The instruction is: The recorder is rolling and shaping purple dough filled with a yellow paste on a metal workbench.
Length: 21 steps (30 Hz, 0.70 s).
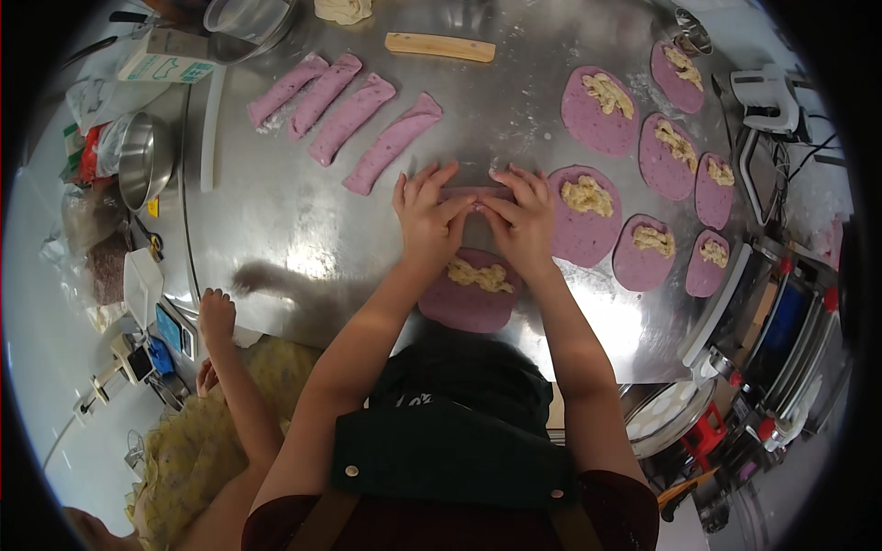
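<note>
My left hand (432, 219) and my right hand (523, 223) meet over the metal table, thumbs and forefingers pinching the edge of a purple dough roll (472, 193). The fingers hide most of that roll. Close to my body, just below my hands, lies a flat purple dough piece (467, 308) with a lumpy pale yellow filling (481, 275) across its far part. Left of my hands, several finished dough rolls (393, 144) lie slanted on the table. To the right, several flat purple dough pieces (581, 237) each carry a heap of the same filling.
A wooden bar (439, 47) lies at the table's far side, near pale dough (344, 8). Another person's hand (217, 319) rests at the left table edge. Further left are a steel bowl (145, 163) and a carton (166, 57). A white hand mixer (765, 95) stands right.
</note>
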Each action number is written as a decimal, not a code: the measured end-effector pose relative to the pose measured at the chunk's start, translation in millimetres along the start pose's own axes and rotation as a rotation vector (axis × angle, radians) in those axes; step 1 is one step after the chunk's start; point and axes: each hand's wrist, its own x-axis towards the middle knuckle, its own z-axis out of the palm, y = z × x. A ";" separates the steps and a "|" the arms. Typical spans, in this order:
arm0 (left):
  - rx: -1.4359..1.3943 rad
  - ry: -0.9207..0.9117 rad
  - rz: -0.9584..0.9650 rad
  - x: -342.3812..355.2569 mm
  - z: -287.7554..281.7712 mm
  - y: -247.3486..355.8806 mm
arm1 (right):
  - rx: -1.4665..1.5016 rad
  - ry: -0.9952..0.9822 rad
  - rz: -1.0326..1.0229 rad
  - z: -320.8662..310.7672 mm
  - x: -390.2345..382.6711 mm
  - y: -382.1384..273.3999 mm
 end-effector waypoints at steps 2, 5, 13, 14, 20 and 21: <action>-0.018 -0.003 0.005 -2.0 2.8 -2.9 | 0.068 -0.017 -0.008 2.5 -0.9 4.2; -0.045 0.058 -0.014 -1.3 3.5 0.8 | 0.068 -0.006 -0.004 -2.0 1.4 0.9; 0.007 0.056 0.005 4.4 7.0 15.2 | 0.010 0.013 -0.035 -9.2 -2.5 6.7; 0.010 0.053 0.006 4.5 8.8 14.9 | 0.030 0.022 -0.050 -7.1 -3.7 8.9; -0.040 0.044 -0.007 1.8 10.0 12.4 | 0.057 0.063 -0.026 -8.5 -7.7 11.9; -0.040 0.041 -0.005 2.6 8.3 15.0 | 0.057 0.064 -0.023 -11.7 -8.5 10.4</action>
